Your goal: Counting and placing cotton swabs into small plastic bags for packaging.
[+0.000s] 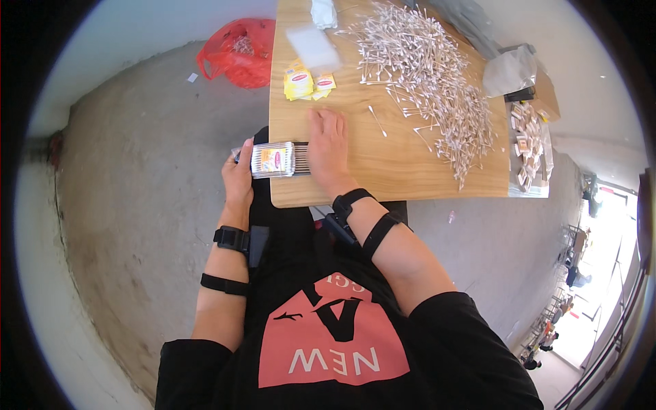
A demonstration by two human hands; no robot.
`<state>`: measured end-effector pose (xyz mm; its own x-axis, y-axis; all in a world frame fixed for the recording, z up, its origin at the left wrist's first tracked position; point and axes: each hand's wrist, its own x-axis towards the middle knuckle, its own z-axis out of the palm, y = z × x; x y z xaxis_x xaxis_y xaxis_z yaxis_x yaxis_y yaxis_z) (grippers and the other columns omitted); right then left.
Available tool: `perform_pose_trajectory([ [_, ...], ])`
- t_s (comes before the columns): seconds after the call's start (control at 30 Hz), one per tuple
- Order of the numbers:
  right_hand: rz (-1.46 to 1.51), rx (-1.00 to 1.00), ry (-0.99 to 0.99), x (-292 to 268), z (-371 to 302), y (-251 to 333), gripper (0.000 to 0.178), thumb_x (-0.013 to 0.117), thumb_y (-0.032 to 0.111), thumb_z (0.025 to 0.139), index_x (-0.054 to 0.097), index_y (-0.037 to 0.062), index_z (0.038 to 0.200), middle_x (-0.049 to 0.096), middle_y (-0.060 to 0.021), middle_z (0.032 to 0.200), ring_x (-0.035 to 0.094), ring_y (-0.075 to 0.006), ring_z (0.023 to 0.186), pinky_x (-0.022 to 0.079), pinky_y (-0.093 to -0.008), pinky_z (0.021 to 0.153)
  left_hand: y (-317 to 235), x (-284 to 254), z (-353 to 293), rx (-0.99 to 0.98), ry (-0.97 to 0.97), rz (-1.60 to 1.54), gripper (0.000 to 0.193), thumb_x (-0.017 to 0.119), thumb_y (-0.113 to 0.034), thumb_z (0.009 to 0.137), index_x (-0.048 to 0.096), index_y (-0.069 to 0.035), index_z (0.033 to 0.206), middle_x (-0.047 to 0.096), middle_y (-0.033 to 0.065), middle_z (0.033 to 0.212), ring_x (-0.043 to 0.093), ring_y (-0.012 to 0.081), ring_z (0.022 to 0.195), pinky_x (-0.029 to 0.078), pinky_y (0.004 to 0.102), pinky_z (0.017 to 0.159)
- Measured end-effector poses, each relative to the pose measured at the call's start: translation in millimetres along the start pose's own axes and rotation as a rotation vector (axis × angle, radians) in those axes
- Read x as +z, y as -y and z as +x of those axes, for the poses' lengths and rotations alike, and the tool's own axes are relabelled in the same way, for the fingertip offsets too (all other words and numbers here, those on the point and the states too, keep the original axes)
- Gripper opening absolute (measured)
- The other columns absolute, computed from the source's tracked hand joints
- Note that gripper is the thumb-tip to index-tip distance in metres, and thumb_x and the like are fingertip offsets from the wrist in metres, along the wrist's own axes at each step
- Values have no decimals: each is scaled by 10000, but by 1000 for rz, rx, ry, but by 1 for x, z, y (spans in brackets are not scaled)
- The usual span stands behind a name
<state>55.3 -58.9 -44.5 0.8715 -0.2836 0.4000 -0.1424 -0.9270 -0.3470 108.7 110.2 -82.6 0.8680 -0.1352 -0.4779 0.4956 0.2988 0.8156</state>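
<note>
At the table's near left corner, my left hand [238,176] is closed on the left end of a clear packet of cotton swabs [272,160] with a yellow and white label card. The packet juts past the table's left edge. Dark sticks [301,159] stick out of its right end and meet the side of my right hand [329,147]. That hand lies flat on the wood, fingers stretched away from me; what is beneath its palm is hidden. Beyond it lie yellow label cards [298,83] in small stacks. One loose swab [378,121] rests to the right.
A large heap of cotton swabs [424,61] covers the table's far right. Clear plastic bags [313,46] lie at the far left. A red bag [246,58] sits on the floor left of the table. Filled packets [526,140] stand in a box at the right.
</note>
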Motion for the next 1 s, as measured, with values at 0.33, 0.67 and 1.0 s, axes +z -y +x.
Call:
perform_pose_trajectory([
  [0.33,117,64,7,5,6,20,373,509,47,818,515,8,1189,488,-151,1102,455,-334,1142,296,-487,1075,-7,5,-6,114,-46,121,248,681,-244,891,632,-12,817,608,-13,750,529,49,654,437,226,591],
  [0.67,1188,656,-215,-4,-35,34,391,384,260,1021,423,-20,1292,470,-123,1266,439,-211,1235,317,-347,1080,-11,4,-10,71,-62,109,302,688,-220,882,660,50,1012,637,12,845,561,58,733,468,212,668],
  [1.0,1184,616,-171,14,-26,64,402,342,275,1032,428,-20,1290,440,-127,1312,406,-189,1261,297,-319,1090,-5,6,-7,56,-72,78,290,689,-206,876,651,77,929,631,141,1127,561,99,904,472,248,800],
])
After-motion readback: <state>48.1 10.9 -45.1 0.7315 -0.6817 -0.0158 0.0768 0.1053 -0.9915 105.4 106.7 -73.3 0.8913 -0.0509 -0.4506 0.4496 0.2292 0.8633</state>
